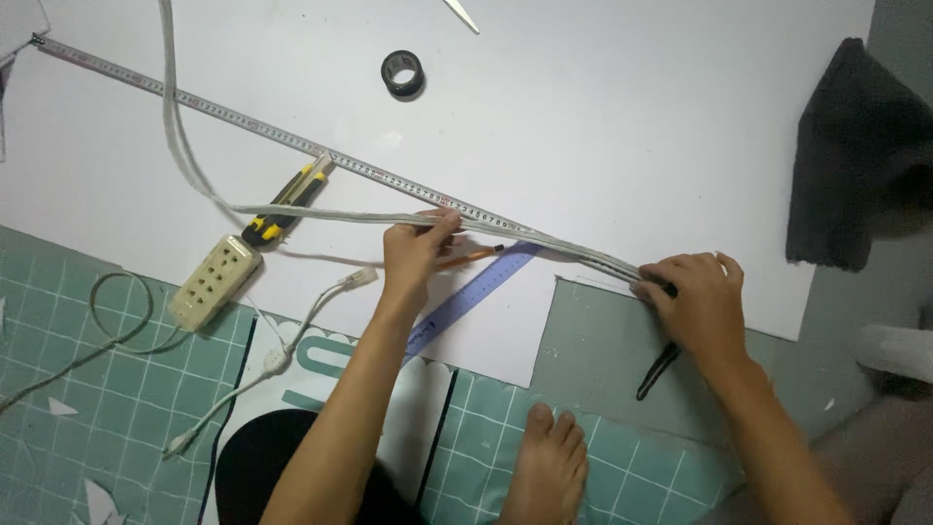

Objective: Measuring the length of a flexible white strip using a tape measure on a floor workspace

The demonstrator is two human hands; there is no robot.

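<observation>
Both ends of grey cable [321,214] cut off; left hand [416,248] pinching it, right hand [698,299] clamped on it.

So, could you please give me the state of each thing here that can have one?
Left hand: pinching the grey cord.
Right hand: pressing the cord's end to the white sheet.
Grey cord: stretched taut between both hands.
Tape measure: extended, lying flat.
Utility knife: lying flat, blade not visible.
Power strip: sockets empty.
Black tape roll: lying flat.
</observation>
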